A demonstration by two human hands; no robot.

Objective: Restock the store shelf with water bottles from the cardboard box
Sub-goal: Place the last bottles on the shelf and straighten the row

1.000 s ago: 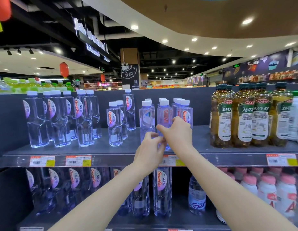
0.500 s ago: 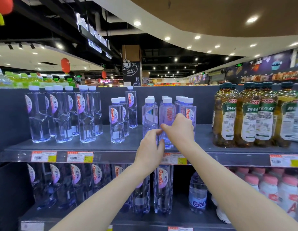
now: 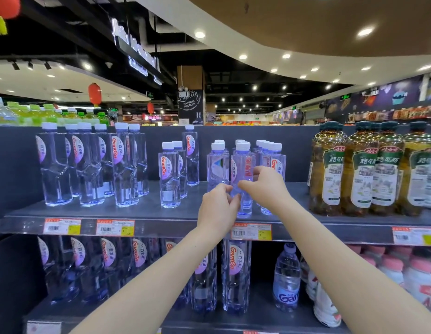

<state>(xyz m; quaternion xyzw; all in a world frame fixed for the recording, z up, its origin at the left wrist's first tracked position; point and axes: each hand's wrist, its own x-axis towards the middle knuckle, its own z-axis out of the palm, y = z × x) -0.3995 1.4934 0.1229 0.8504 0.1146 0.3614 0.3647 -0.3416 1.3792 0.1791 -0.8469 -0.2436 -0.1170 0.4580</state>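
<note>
Bottle set down, label being straightened

Stands upright at front edge of shelf, middle file of the small-bottle block, with neighbours just beside it at 9 and 3 o'clock and brown tea bottles well off at 3 o'clock. Hardly shifts from a second ago: same spot, same two-handed hold, perhaps a slight twist of the red lettering, too small to call. Pinched low on the body from 7 o'clock by left hand, thumb and curled fingers closed on it. Wrapped at mid-height from 4 o'clock by right hand, fingers curled over the label. Looks like placement finished and only facing left. Calls next for letting go and fetching another. Cardboard box nowhere in view.
</note>
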